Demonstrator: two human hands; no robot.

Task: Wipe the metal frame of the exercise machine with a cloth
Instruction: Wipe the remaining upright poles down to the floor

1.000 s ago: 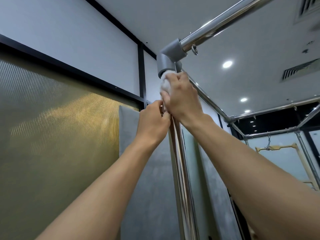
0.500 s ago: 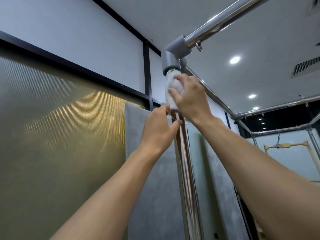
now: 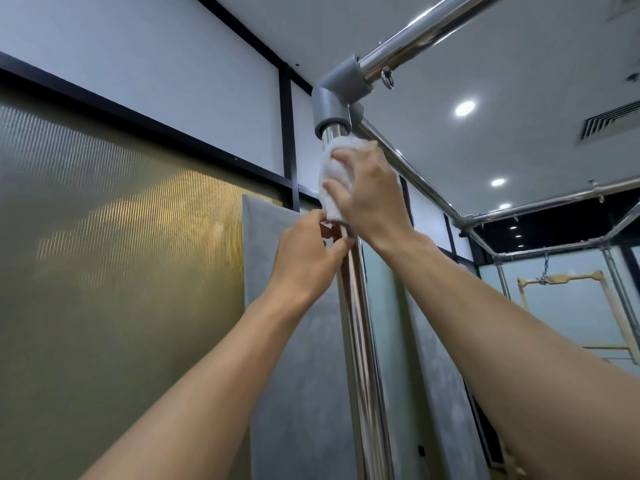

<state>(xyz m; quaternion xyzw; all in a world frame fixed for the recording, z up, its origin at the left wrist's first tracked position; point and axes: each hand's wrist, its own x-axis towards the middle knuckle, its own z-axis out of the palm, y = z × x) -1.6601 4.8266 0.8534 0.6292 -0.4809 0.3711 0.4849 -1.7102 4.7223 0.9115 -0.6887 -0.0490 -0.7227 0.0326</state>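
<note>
A shiny upright metal post point(image 3: 360, 341) of the machine frame runs up the middle to a grey corner joint point(image 3: 334, 98). A white cloth point(image 3: 334, 174) is wrapped round the post just below that joint. My right hand point(image 3: 370, 192) grips the cloth against the post, fingers curled over it. My left hand point(image 3: 308, 258) sits just below, fingers curled at the post and at the cloth's lower edge; what it pinches is hidden. A short bare stretch of post shows between cloth and joint.
Chrome top bars point(image 3: 426, 32) run right and back from the joint to further frame posts point(image 3: 620, 296). A ribbed glass wall point(image 3: 104, 254) fills the left. A grey padded panel point(image 3: 287, 375) stands behind the post. A wooden bar on a chain point(image 3: 554, 278) hangs at right.
The right hand has slid the cloth a little down the post, away from the corner joint. The left hand stays just beneath it, and the view has shifted.
</note>
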